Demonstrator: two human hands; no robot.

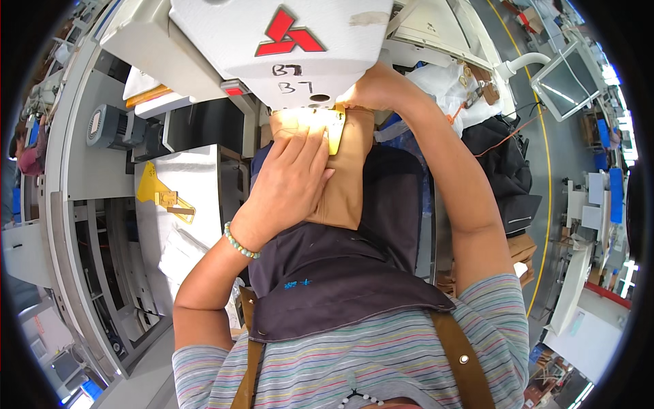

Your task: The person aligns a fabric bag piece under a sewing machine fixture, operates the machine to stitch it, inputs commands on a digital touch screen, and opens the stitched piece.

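A folded tan piece of fabric or leather [345, 194] lies across my lap side and runs under a white machine head [320, 41]. My left hand [289, 177] rests flat on it with the fingers stretched forward into the bright light. Beside those fingertips, a thin yellow plate [335, 140] lies on the tan piece, partly under the machine head. At the far right edge of the piece is my right hand [375, 88], bent in close to the machine head. Its fingertips are mostly hidden there, so their grip does not show.
On a white side table [150, 232] at the left lies another yellow plate [163, 194] with small brown blocks. A grey motor [109, 127] sits behind it. Clear plastic bags [439, 88] and black fabric [501, 167] lie right of my right arm.
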